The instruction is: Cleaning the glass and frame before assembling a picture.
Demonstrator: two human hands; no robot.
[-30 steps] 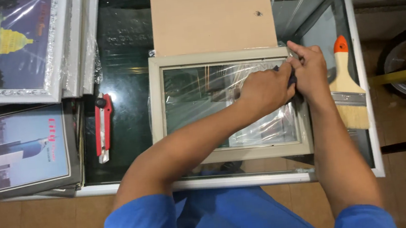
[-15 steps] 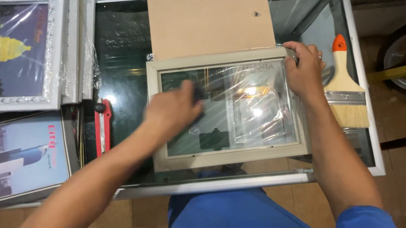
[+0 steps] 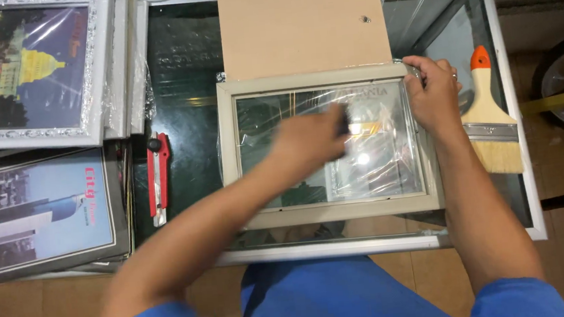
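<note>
Frame (image 3: 332, 208): beige, rectangular, lying flat on the glass worktop (image 3: 179, 65), near its front edge and roughly centred. Its pane is covered with clear crinkled film (image 3: 391, 162) that catches the light.

Left hand (image 3: 311, 142): over the middle of the pane, motion-blurred, palm down on or just above the film. How far its grip is closed cannot be told; nothing is seen held in it.

Right hand (image 3: 434, 94): at the frame's upper right corner, fingers curled over the outer edge, holding the frame there.

Backing board (image 3: 303, 26): plain brown, flat, touching the frame's far edge, with 2 small metal fittings near its top and right side.

Knife (image 3: 158, 177): red utility type, on the worktop just left of the frame, lying lengthwise toward the person.

Brush (image 3: 489, 120): flat, pale bristles, wooden handle with orange tip, just right of the right hand, bristles toward the person.

Framed pictures: 1 with ornate silver moulding (image 3: 23, 72) at far left; 1 darker-framed city view (image 3: 35, 211) below it, both overlapping the worktop's left edge.
</note>
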